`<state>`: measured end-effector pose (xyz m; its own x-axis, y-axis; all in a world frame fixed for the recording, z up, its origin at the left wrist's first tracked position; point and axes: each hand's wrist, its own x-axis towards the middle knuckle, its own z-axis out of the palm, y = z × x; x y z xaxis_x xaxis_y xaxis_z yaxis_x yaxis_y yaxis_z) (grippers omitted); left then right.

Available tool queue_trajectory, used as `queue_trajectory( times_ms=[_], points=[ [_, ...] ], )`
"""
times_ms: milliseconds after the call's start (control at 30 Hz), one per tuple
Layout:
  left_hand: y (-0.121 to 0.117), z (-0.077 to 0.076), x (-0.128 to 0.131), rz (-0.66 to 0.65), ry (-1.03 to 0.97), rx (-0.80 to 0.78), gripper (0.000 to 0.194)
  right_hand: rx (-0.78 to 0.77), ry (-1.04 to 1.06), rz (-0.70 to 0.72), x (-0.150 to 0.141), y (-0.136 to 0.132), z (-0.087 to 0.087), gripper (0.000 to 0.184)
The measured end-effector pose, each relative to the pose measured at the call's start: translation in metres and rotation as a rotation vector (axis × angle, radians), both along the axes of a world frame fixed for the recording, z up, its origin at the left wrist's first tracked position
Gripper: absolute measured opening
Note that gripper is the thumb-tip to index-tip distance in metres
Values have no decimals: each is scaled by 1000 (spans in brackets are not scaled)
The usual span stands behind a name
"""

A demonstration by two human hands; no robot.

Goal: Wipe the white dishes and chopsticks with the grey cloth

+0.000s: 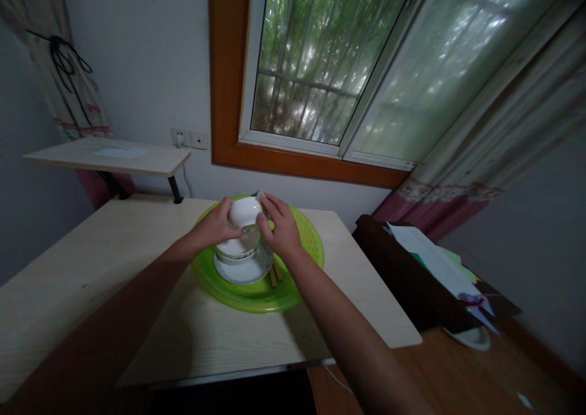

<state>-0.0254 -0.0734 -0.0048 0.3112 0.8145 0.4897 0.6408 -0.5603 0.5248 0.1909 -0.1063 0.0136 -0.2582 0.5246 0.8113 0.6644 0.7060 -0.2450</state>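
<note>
A small white bowl [245, 211], tipped so its rounded outside faces me, is up above the green tray. My left hand [218, 223] grips it from the left, thumb underneath and fingers over the top. At its right side my right hand [281, 226] is closed, the thumb and fingertips against the bowl. Something pale and thin [260, 195] shows at the right fingertips; its kind I cannot make out. Below the hands, white bowls [233, 253] rest on a white plate [245, 274]. Wooden chopsticks [275, 273] lie right of the plate on the green plastic tray [256, 305].
The tray stands on a light wooden table [151, 268]. A raised shelf [114, 155] with a paper on it is at the left back. Past the table's right edge, papers [425, 253] lie on a dark brown piece of furniture [398, 281]. A window [329, 67] is behind.
</note>
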Motion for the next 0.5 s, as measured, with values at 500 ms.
queue_trajectory(
  times_ms=[500],
  points=[
    [2, -2, -1, 4, -26, -5, 62, -29, 50, -18, 0, -1, 1, 38]
  ],
)
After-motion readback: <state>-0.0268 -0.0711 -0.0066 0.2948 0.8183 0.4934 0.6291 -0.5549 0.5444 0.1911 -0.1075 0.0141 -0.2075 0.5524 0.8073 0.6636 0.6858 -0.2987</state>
